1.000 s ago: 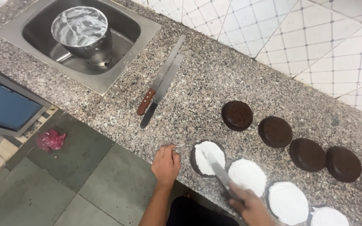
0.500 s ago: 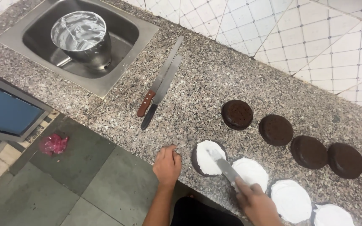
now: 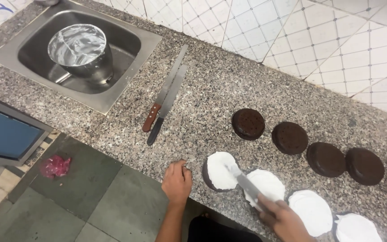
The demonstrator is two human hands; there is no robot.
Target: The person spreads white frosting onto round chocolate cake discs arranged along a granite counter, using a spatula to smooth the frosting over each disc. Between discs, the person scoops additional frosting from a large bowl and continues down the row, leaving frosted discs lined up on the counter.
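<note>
Step in hand, by judgement: spreading white cream on the leftmost creamed cake (image 3: 219, 170). The right hand (image 3: 284, 218) grips a spatula (image 3: 246, 183), blade tip on that cream. The left hand (image 3: 177, 181) rests on the counter edge (image 3: 126, 143), fingers curled, holding nothing. Next likely needs a level sweep. Farther back, 5 bare dark cakes (image 3: 247, 123) sit in a row.

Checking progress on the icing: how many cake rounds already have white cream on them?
4, in the front row by the counter edge: leftmost, second under the spatula, third, and fourth, cut off by the frame.
</note>
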